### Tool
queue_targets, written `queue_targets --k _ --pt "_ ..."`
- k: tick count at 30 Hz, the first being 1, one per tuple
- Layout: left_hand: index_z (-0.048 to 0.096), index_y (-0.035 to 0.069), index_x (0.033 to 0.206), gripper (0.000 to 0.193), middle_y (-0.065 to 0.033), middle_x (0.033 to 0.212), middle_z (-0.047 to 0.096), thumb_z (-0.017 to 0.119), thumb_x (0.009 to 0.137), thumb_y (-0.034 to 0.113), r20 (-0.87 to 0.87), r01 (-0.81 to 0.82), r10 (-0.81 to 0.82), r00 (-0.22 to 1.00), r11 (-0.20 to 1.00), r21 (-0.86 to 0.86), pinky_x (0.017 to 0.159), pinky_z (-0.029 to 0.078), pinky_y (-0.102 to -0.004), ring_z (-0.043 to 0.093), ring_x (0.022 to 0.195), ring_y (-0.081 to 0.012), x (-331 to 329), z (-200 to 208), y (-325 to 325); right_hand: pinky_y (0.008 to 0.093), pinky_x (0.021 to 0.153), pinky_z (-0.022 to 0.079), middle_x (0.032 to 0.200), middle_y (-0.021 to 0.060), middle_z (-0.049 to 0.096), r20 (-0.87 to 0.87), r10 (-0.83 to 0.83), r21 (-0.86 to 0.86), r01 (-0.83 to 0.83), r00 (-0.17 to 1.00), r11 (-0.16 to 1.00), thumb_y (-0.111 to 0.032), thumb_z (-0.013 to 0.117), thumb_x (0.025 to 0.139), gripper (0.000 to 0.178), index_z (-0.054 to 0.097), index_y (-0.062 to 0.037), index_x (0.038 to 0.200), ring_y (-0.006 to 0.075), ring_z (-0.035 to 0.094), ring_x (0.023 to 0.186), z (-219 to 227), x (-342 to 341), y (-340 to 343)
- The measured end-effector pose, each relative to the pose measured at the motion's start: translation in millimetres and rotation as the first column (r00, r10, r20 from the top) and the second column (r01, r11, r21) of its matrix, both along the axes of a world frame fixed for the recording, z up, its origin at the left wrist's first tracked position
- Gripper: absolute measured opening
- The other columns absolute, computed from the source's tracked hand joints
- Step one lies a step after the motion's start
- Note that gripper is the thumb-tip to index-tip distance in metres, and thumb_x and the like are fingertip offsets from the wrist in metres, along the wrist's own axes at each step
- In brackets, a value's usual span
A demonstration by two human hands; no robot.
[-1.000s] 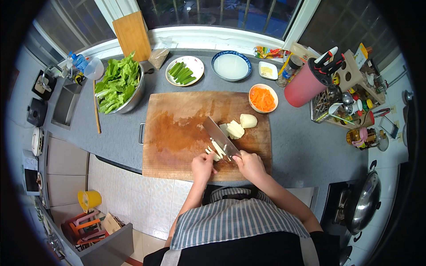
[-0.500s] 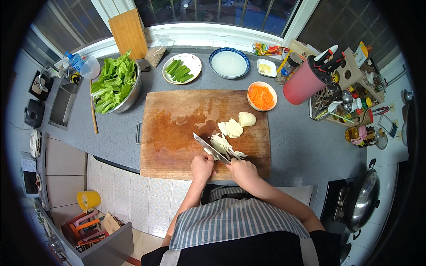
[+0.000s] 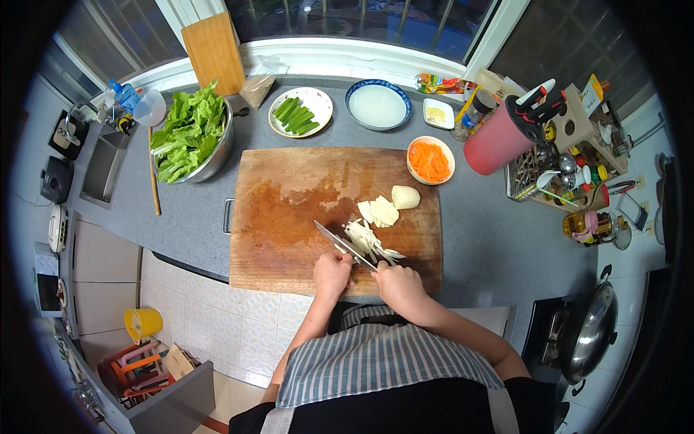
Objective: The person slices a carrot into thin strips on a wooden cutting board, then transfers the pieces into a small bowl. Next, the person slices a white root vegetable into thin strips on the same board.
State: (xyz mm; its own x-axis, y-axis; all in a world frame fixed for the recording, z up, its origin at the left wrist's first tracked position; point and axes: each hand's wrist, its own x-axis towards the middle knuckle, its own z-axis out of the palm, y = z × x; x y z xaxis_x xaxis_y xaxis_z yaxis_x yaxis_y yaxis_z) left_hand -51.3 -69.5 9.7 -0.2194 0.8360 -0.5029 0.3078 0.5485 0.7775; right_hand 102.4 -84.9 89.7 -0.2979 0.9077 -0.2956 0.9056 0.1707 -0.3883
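Observation:
My right hand (image 3: 400,286) is wrapped round the handle of a kitchen knife (image 3: 343,244), its blade slanting up and to the left across the cutting board (image 3: 275,253). My left hand (image 3: 333,272) is curled close by the blade's near side, fingertips pressed on pale vegetable slices mostly hidden under them. Just beyond the blade lies a pile of thin pale shreds (image 3: 365,237). Farther back on the board are several overlapping flat slices (image 3: 381,211) of the same pale vegetable, with a peeled, uncut chunk (image 3: 406,197) beside them.
Behind the board stand a plate of cut green pieces (image 3: 295,116), a blue-rimmed dish of cloudy liquid (image 3: 378,105) and a small dish of minced bits (image 3: 437,113). A bowl of carrot shreds (image 3: 430,160) touches the board's far right corner. Leafy greens (image 3: 189,136) fill a metal bowl; a red knife holder (image 3: 499,137) stands right.
The whole view has shifted very slightly. Both hands and the knife stay at nearly the same spot on the board, and the pale shreds look much the same.

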Motion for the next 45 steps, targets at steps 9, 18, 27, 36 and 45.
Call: queue_targets --k 9,18,27,36,45 --pt "0.059 -0.003 0.067 0.027 -0.0124 0.048 0.058 0.052 0.087 0.014 0.1 0.001 -0.004 0.995 1.0 0.023 0.039 0.048 -0.0303 0.061 0.041 -0.0197 -4 1 2 0.0486 0.06 0.052 0.067 0.0218 0.063 -0.088 -0.038 0.068 0.044 0.995 0.997 -0.028 0.053 0.092 0.029 0.06 -0.0015 0.082 0.0391 0.064 0.065 -20 -2 13" --pt "0.057 -0.004 0.069 0.027 -0.0123 0.048 0.058 0.05 0.088 0.013 0.09 0.057 -0.061 0.994 0.997 0.047 0.037 0.047 -0.0296 0.061 0.041 -0.0199 -4 -2 2 0.05 0.062 0.051 0.07 0.0223 0.064 -0.052 -0.006 -0.013 0.006 0.999 1.0 -0.028 0.054 0.092 0.028 0.06 -0.0022 0.083 0.0395 0.064 0.068 -12 -5 15" --pt "0.056 -0.003 0.072 0.03 -0.0103 0.049 0.056 0.047 0.094 0.015 0.166 0.035 -0.041 0.985 0.999 0.038 0.035 0.045 -0.0278 0.06 0.039 -0.0192 -5 6 2 0.0504 0.066 0.049 0.074 0.0246 0.062 -0.241 -0.157 0.02 0.167 0.958 0.986 -0.03 0.057 0.09 0.031 0.06 0.0011 0.085 0.0435 0.062 0.073 -25 8 18" --pt "0.058 -0.001 0.071 0.026 -0.0107 0.05 0.059 0.05 0.091 0.014 0.187 -0.024 0.016 0.982 0.999 0.038 0.04 0.047 -0.0289 0.062 0.041 -0.0186 -7 -1 -2 0.0509 0.071 0.05 0.077 0.0248 0.064 -0.108 -0.106 -0.044 0.102 0.988 0.994 -0.032 0.053 0.092 0.031 0.06 -0.0024 0.087 0.0423 0.063 0.076 -6 11 16" --pt "0.065 0.003 0.075 0.027 -0.0124 0.05 0.061 0.053 0.088 0.023 -0.159 0.064 -0.06 0.986 0.998 0.019 0.056 0.053 -0.0354 0.063 0.044 -0.0244 -13 2 -4 0.0501 0.066 0.051 0.076 0.0233 0.064 -0.099 -0.062 -0.048 0.057 0.993 0.997 -0.032 0.053 0.092 0.031 0.06 -0.0022 0.089 0.0412 0.064 0.073 1 21 17"
